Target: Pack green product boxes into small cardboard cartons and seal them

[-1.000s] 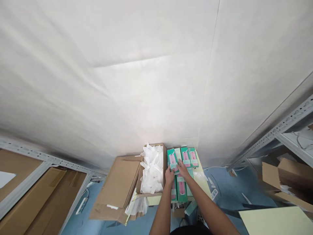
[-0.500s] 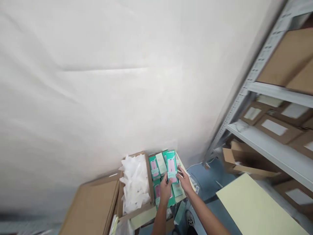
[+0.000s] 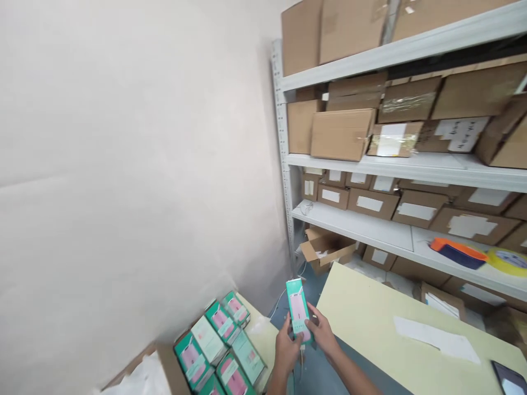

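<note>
Between my two hands is a slim green box (image 3: 298,307) with a pink product picture, held upright over the gap between two tables. My left hand (image 3: 286,348) grips its lower left edge, thumb across the front. On the lower right side, my right hand (image 3: 323,332) closes on the same box. Several similar green boxes (image 3: 191,359) stand packed together at the lower left, among them a paler mint box (image 3: 248,356). They rest on a pale yellow tabletop (image 3: 263,332).
An open carton (image 3: 164,365) of white plastic bags sits at bottom left. Right of me, a pale yellow table (image 3: 370,312) bears a white paper strip (image 3: 436,337) and a phone (image 3: 509,378). Behind it, metal shelving (image 3: 349,227) carries cardboard boxes and a yellow tape roll (image 3: 508,260).
My view has swung right, bringing the shelving and the right table further in. The green box has left the space above the stacked boxes and moved right, still in both hands.
</note>
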Available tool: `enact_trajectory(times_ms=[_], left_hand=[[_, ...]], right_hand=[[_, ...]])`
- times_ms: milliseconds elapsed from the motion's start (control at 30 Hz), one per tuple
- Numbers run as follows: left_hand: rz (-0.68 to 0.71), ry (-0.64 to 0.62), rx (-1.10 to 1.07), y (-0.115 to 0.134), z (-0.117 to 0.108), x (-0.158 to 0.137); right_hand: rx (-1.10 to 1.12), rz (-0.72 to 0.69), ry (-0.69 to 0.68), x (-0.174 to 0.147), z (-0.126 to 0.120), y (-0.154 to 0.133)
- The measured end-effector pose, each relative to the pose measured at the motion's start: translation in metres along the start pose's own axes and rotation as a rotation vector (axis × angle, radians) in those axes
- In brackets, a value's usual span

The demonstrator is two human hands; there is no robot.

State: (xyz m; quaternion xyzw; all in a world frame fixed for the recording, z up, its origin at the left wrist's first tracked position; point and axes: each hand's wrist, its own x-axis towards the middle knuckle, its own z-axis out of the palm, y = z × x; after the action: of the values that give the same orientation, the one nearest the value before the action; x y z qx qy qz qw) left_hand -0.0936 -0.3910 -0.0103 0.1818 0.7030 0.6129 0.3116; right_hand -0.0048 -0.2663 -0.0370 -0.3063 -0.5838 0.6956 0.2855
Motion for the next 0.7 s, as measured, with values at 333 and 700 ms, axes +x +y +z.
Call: enact_trajectory(times_ms=[333,700], left_hand=[[0.117,-0.105,0.187,0.019,0.164,0.013],[0.112,-0.274,0.282,0.012,0.303,0.041]], right_hand=[[0.056,0.004,0.113,0.002,-0.175,-0.013],[0.182,-0.024,0.323,0.004,-0.304,-0.006]])
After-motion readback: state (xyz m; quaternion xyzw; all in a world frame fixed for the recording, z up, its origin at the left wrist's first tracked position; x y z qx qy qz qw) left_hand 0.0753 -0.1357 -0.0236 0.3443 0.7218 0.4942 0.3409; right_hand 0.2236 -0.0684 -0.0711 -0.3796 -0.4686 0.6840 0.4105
